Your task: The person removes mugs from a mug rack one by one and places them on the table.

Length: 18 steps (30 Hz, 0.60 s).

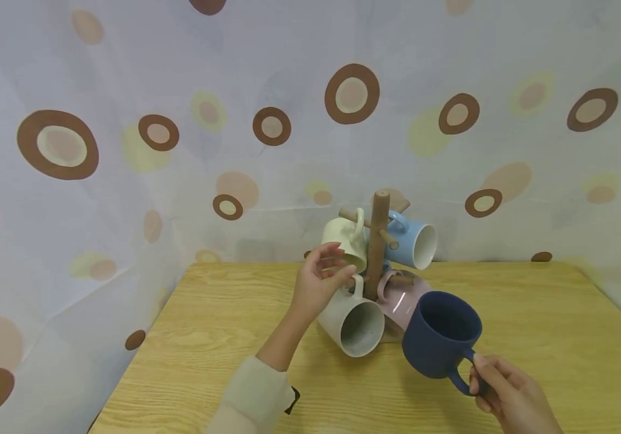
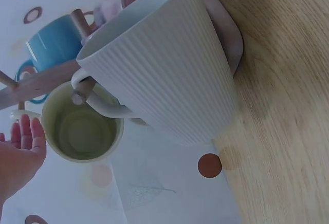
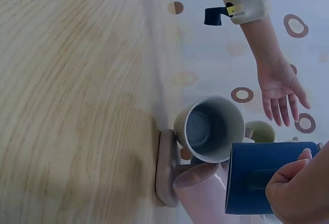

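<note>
Mugs: 5 for sure. Four right of centre in the head frame: white ribbed mug (image 1: 352, 324), cream mug (image 1: 343, 235), light-blue mug (image 1: 412, 244), pink mug (image 1: 410, 295). One lower right: navy-blue mug (image 1: 432, 346). Small blue patch (image 1: 386, 265) between them, can't tell if a sixth. Brown wooden mug tree (image 1: 376, 259): 1. Bare hands: 2, left hand (image 1: 315, 280) centre, right hand (image 1: 513, 392) lower right. Light wood-grain table (image 1: 223, 337): 1.

free room spans the surface (image 1: 196, 337) at left — the white mug (image 1: 338, 320) and navy mug (image 1: 433, 346) block the near side of the mug tree (image 1: 376, 256).
</note>
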Available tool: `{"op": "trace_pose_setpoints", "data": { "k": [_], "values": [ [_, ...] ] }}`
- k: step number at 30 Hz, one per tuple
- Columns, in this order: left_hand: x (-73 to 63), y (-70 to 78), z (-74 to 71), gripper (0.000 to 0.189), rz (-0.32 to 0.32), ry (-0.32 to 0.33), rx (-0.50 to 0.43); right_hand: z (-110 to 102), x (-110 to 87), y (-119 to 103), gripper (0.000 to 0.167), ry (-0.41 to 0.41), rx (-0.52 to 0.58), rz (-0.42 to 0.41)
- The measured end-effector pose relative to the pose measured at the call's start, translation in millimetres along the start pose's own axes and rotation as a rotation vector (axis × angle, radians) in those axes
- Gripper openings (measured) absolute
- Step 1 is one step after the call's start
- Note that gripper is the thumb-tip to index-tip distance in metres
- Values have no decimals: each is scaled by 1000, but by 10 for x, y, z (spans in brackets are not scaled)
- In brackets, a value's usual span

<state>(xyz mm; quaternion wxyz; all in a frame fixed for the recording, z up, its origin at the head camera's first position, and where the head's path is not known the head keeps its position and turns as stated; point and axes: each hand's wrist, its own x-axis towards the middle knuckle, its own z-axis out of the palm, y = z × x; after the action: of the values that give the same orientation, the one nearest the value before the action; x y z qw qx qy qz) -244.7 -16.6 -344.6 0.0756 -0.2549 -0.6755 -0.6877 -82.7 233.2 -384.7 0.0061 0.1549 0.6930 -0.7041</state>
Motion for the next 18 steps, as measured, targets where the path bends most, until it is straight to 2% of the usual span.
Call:
{"op": "trace_pose_setpoints", "data": {
  "k": [5,12,18],
  "values": [
    [75,46,95,47,44,34,-16,-49,36,89,27,50,19,-14],
    [137,89,252,50,143,22,-9,-138,92,204,27,93,-17,69],
    [190,124,410,36,163,25,14,-234,125,319,30,128,-69,47]
  ]
}}
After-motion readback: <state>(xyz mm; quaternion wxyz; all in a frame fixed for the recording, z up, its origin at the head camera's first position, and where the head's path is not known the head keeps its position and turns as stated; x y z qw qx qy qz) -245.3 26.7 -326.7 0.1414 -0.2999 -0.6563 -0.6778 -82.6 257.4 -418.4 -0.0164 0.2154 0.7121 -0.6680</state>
